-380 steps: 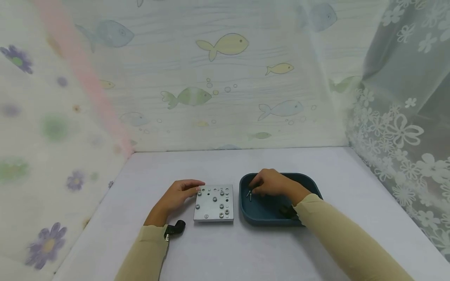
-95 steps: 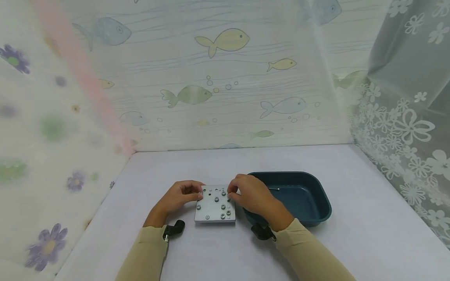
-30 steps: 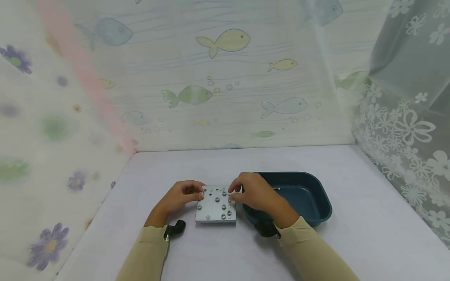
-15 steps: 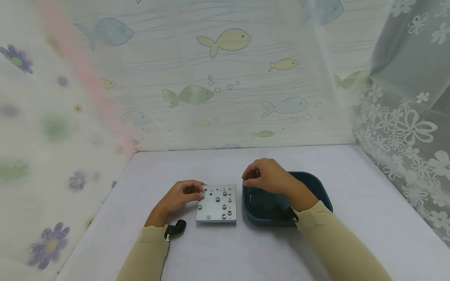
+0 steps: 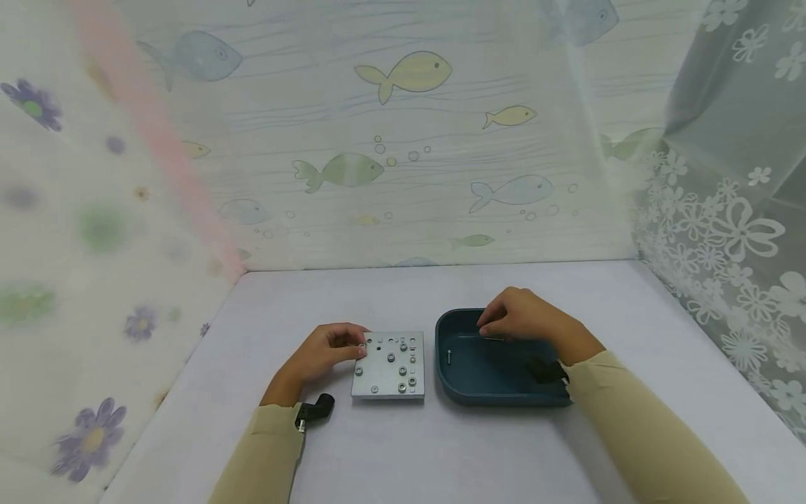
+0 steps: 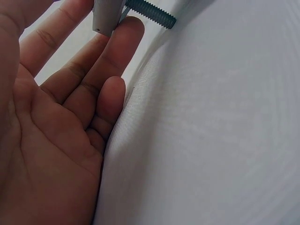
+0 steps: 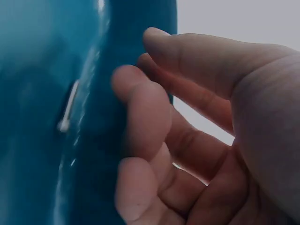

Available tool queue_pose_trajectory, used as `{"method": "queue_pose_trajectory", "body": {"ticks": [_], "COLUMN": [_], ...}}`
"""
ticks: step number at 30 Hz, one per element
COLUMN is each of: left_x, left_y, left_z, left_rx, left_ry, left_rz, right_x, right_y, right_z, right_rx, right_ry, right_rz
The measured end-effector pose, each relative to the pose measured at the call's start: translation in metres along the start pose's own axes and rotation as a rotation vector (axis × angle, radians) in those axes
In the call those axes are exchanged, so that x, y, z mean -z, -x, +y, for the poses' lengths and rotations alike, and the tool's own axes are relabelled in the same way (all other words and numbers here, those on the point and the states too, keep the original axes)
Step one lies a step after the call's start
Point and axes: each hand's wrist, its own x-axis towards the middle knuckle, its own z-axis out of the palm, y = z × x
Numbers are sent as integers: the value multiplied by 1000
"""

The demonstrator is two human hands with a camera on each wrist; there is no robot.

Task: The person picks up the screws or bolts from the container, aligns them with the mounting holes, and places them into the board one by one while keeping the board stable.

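Note:
My left hand (image 5: 324, 351) grips the left edge of a square silver metal plate (image 5: 376, 376), thumb on top. Several round screw heads and some open holes dot its upper face. In the left wrist view, a threaded screw shank (image 6: 152, 13) sticks out from the underside of the plate (image 6: 105, 18). Over the back of the dark blue tray (image 5: 504, 401) is my right hand (image 5: 532, 318), its fingers loosely bent and holding nothing visible. A thin screw (image 5: 494, 339) lies by its fingertips; another small screw (image 5: 449, 357) rests near the tray's left wall.
The tray stands right of the plate on a white tabletop (image 5: 378, 451). A printed fish curtain (image 5: 403, 140) hangs behind, and floral curtains hang on both sides. Black wrist cameras (image 5: 317, 409) sit at the cuffs.
My right hand has left the plate's right edge and moved rightward over the tray. A small screw head now shows in the right-edge hole that was bare 12.7 seconds ago. My left hand stays put.

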Motion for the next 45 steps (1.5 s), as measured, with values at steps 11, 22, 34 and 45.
{"method": "queue_pose_trajectory", "body": {"ticks": [11,22,34,45], "left_x": [0,-1,0,0], "left_y": [0,1,1,1], "left_z": [1,1,0,0], "left_rx": [12,17,-8,-16], "left_ry": [-3,5,5,-4], "left_rz": [7,7,3,8], "right_x": [-2,-16,-17,-4], "right_y": [16,13,9,14], "right_z": [23,28,28,10], "right_rx": [-201,-265,-224,-19], "right_ry": [-74,-81,23,27], "right_rz": [-26,79,77,93]}}
